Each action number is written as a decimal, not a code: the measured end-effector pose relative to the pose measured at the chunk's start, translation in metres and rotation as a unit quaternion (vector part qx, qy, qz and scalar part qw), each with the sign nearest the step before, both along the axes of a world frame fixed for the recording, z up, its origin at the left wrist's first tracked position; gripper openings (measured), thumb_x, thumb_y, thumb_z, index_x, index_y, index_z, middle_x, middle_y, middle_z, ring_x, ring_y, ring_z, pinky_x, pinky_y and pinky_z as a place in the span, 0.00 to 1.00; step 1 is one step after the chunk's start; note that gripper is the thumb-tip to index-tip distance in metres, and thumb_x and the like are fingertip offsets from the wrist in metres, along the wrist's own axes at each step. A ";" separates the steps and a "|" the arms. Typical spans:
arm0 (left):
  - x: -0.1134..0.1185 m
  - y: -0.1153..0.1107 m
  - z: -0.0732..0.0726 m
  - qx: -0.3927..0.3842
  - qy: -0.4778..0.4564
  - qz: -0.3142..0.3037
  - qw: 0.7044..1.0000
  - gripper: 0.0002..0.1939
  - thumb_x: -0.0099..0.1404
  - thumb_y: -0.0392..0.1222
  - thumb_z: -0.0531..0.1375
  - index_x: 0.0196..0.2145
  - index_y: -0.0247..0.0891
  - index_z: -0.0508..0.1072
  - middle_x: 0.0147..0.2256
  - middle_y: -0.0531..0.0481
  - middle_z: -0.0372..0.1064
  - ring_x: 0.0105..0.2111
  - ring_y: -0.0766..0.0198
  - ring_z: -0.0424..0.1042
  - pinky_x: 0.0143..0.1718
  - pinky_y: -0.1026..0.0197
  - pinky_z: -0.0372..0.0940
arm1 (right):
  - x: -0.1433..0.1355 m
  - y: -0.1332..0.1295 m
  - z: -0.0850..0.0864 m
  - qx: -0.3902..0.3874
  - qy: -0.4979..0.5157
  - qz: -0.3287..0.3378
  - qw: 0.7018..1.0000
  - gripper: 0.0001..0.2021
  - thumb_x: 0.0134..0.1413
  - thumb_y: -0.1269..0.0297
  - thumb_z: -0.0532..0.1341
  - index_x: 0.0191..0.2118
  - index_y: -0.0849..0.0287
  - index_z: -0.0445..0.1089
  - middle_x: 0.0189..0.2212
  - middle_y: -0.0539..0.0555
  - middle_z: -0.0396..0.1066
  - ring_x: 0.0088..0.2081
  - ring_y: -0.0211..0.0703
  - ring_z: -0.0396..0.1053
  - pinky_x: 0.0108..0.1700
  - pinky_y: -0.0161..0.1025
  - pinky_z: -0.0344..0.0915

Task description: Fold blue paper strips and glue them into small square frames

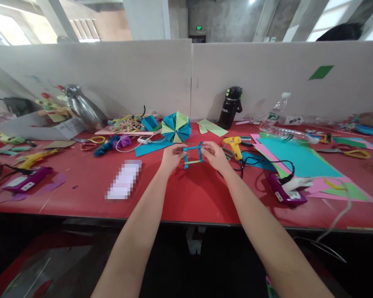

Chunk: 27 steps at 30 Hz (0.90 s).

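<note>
Between my two hands, a little above the red table, is a small rectangular frame (193, 162) of thin blue and pale green strips or sticks. My left hand (173, 156) pinches its left side near the top. The fingers of my right hand (214, 155) are closed on its right side. Just behind the frame stands a round folded-paper fan wheel (176, 127) in blue and light green. A yellow glue gun (233, 147) lies to the right of my right hand. Blue paper (152, 148) lies behind my left hand.
A phone with a blurred screen (124, 180) lies left of my arms. Purple power strips (286, 191) with cables are at right and left. Coloured paper sheets (301, 159), pliers (348, 152), a black bottle (230, 108) and a metal jug (84, 108) stand or lie around.
</note>
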State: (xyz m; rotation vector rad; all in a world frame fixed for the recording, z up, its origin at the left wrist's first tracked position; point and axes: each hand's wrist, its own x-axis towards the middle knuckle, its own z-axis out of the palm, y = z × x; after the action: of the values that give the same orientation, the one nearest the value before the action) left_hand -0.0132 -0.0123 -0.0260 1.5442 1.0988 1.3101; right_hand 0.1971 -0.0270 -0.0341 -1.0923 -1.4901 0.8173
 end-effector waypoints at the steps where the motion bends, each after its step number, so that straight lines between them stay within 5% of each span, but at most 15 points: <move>1: 0.000 0.000 0.000 -0.001 -0.001 0.002 1.000 0.15 0.53 0.45 0.68 0.39 0.38 0.80 0.38 0.44 0.79 0.39 0.54 0.78 0.44 0.50 0.73 | 0.000 0.000 -0.001 -0.011 0.003 0.015 1.000 0.19 0.55 0.51 0.65 0.48 0.56 0.71 0.43 0.58 0.76 0.44 0.49 0.74 0.48 0.47 0.71; 13: 0.002 -0.005 0.002 -0.046 -0.017 -0.018 0.999 0.22 0.49 0.49 0.73 0.41 0.35 0.80 0.35 0.44 0.79 0.36 0.54 0.79 0.43 0.50 0.75 | -0.001 0.000 -0.001 -0.029 0.024 0.036 0.999 0.21 0.48 0.47 0.68 0.41 0.58 0.73 0.32 0.54 0.76 0.35 0.46 0.75 0.41 0.45 0.74; 27: 0.003 -0.009 0.003 -0.070 -0.011 -0.050 0.996 0.26 0.45 0.59 0.74 0.34 0.36 0.82 0.34 0.44 0.80 0.37 0.52 0.79 0.42 0.50 0.74 | -0.003 -0.008 0.007 -0.041 0.029 0.037 0.998 0.21 0.49 0.44 0.68 0.37 0.59 0.73 0.30 0.52 0.74 0.32 0.41 0.70 0.37 0.39 0.68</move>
State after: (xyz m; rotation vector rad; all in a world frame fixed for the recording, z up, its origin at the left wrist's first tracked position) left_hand -0.0105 -0.0213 -0.0231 1.4594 1.0624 1.1552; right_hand 0.1945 -0.0345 -0.0268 -1.0690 -1.4678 0.9610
